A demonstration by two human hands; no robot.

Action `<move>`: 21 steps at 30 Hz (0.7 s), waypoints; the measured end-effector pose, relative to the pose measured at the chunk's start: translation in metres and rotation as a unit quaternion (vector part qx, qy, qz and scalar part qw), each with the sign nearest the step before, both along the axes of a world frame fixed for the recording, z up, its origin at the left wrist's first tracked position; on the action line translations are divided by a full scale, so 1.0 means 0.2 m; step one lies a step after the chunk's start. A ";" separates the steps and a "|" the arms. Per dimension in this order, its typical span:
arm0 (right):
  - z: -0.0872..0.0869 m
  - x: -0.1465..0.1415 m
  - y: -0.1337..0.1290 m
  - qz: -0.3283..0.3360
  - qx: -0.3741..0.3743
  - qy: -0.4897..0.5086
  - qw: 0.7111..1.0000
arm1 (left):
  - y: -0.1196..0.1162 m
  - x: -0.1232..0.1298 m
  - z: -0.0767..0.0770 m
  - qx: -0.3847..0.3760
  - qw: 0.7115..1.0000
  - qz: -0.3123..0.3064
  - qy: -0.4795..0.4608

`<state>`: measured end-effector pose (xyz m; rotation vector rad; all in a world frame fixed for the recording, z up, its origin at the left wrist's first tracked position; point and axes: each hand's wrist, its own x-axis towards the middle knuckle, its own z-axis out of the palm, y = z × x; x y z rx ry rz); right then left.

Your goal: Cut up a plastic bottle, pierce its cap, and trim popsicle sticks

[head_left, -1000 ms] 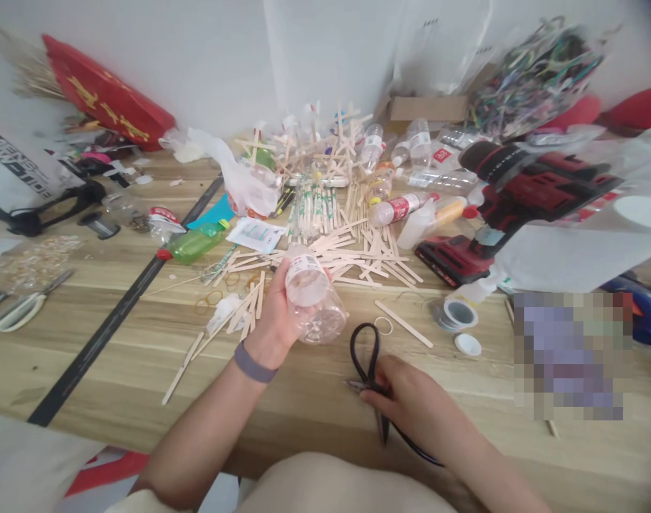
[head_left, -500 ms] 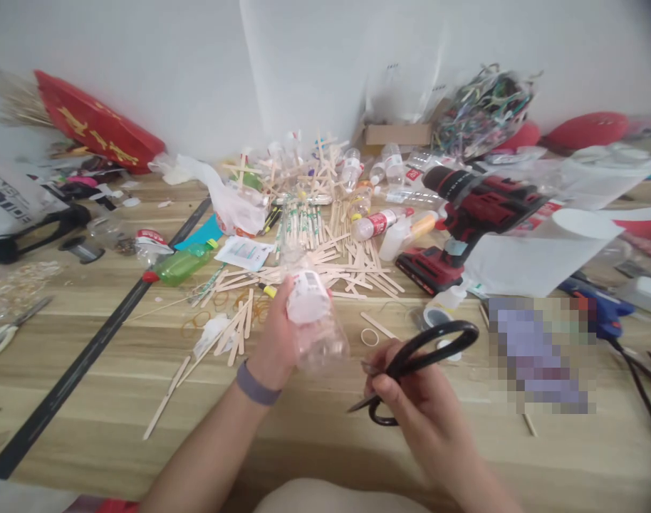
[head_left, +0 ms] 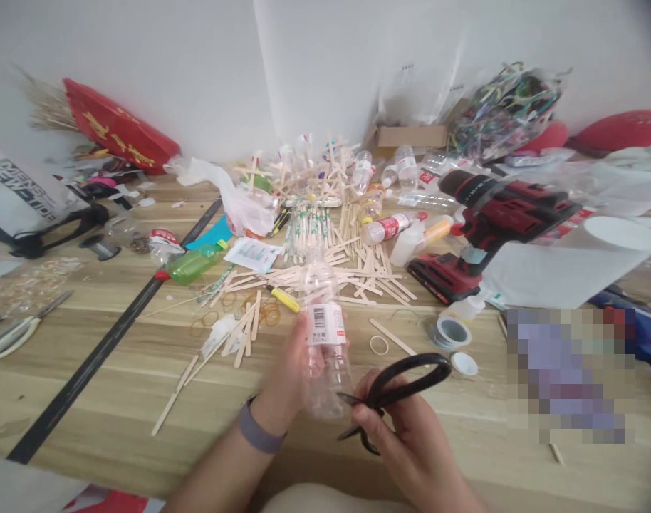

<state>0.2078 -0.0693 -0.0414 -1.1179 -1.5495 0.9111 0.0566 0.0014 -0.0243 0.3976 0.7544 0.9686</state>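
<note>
Light-brown wood-grain table (head_left: pixel 464 463), cluttered, against plain whitish wall (head_left: pixel 197 64). Red-and-black power drill (head_left: pixel 512 206) right of pale flat wooden sticks (head_left: pixel 376 274). Left hand (head_left: pixel 293 356) curled round clear plastic bottle (head_left: pixel 326 324), above table; right hand (head_left: pixel 405 424) gripping black-handled metal scissors (head_left: pixel 408 370), blades parted by bottle's lower end.

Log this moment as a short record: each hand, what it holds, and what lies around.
Left hand: holds a clear bottle, label facing the camera
Right hand: holds black scissors, blades parted
Scissor tips: at the bottle's lower part; contact unclear
Beyond the bottle: loose sticks
Left side: green bottle, lying down
Right side: drill, upright on its base
</note>
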 end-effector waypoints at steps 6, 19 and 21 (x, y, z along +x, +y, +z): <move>0.03 -0.01 0.03 -0.051 0.008 0.016 0.999 | -0.03 -0.02 0.01 -0.060 0.998 -0.011 0.007; 0.13 -0.01 0.04 -0.097 0.151 -0.202 0.963 | 0.06 0.03 0.12 -0.113 0.986 0.100 -0.072; 0.13 -0.01 0.04 -0.105 0.181 -0.218 0.953 | 0.06 0.04 0.12 -0.112 0.985 0.098 -0.086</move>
